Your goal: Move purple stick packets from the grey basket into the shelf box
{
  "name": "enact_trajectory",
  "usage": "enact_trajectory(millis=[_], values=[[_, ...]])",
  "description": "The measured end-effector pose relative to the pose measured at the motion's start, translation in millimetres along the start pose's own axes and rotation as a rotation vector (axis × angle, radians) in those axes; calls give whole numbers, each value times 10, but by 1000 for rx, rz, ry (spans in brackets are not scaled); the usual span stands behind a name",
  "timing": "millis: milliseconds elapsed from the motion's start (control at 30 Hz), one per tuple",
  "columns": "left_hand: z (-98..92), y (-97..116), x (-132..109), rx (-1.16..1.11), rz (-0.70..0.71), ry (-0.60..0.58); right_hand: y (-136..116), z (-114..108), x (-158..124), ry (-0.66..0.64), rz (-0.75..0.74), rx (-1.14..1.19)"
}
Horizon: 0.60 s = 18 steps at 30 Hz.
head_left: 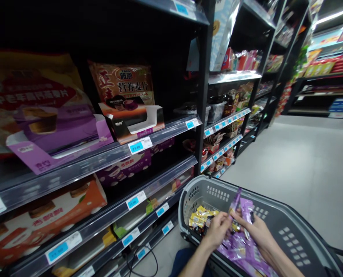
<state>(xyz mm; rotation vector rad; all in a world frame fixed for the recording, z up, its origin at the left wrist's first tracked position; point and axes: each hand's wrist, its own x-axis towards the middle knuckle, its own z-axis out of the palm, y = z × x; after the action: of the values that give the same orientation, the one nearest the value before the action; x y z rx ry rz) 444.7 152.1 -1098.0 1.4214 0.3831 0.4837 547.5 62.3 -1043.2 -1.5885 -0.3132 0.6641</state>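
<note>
Both hands meet over a grey shopping basket (275,227). My left hand (217,229) is closed, its fingertips pinched at the lower end of a narrow purple sachet (236,199). My right hand (257,231) is wrapped round another purple stick sachet (246,207), with its thumb and fingertips close to the left fingers. Beneath the hands lies a heap of shiny purple sachets (237,250). Yellow-and-black sachets (200,217) fill the basket's far left end. The fingers partly hide what they grip.
A dark shelf rack runs along the left. On it stand a purple display carton (38,154), an orange-black open carton (142,127) and a cereal bag (127,79). A black cable (156,265) hangs by the lowest shelf. Pale floor (304,161) stretches right of the basket.
</note>
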Motion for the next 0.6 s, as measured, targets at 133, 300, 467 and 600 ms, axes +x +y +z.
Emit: enact_trajectory(millis=[133,300,467,600], values=[[21,26,6,0,68,-19,-85,14,-24,85,-72,-139],[-15,-14,58,-105,11,-80,-239,54,-115,74,-44,-130],[-30,-16,54,-85,17,-140,-270,43,-149,112,-43,-138],[-9,24,32,-65,71,-34,-252,24,-105,216,-70,-49]])
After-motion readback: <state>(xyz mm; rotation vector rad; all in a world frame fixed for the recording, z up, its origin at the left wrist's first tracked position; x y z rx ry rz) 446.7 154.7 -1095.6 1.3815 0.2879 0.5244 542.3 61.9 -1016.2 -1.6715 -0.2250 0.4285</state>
